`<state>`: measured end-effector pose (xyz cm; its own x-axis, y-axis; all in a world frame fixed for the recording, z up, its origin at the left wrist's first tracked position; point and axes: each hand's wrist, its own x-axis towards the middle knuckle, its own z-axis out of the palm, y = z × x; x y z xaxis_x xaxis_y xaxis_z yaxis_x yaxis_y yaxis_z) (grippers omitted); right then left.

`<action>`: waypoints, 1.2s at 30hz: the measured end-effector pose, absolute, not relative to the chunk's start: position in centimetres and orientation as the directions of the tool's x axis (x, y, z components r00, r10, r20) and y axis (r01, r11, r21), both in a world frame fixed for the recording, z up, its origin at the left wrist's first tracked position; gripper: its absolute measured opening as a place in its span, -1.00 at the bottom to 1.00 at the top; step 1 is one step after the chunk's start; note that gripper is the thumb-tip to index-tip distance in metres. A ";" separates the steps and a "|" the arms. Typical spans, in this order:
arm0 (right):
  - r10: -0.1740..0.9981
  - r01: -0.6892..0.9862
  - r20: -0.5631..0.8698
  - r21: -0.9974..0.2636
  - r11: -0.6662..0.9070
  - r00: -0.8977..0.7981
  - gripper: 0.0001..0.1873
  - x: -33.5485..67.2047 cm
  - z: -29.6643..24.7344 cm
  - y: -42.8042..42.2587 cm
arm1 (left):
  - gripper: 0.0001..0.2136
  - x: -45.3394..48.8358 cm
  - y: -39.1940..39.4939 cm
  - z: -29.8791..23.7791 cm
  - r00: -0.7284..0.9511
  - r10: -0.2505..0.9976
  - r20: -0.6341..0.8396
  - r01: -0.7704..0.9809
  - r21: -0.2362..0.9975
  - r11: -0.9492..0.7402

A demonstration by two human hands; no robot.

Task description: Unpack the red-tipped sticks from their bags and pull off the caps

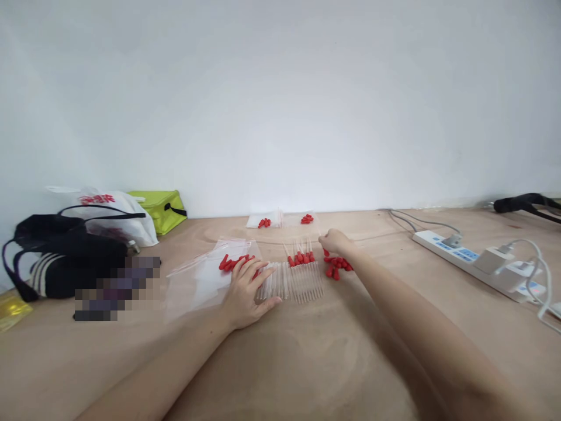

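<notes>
My left hand (248,292) lies spread over the left end of a row of thin clear tubes (307,285). Red rubber bulbs (232,263) are by its fingertips, some partly covered by them. Beyond the tubes, several droppers (300,256) lie side by side, red bulbs nearer me and thin clear tips pointing away. My right hand (335,241) is closed in a pinch just right of these droppers, over the far edge of a pile of red bulbs (339,266). What its fingertips hold is too small to make out.
Clear zip bags (197,292) lie left of my left hand. Two small bags (287,220) with red bulbs are near the wall. A white power strip (464,260) with plugs and cables is at right. A black bag (79,263) and a lime-green bag (160,210) stand left.
</notes>
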<state>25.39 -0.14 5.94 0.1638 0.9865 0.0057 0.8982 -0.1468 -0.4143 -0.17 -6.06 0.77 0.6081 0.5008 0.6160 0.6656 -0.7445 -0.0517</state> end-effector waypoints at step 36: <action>0.351 0.661 0.790 0.090 0.745 -0.503 -0.73 23.2 -0.6 -12.3 | -0.81 2.7 -10.5 1.1 0.669 0.257 0.698 0.514 -0.184 -0.838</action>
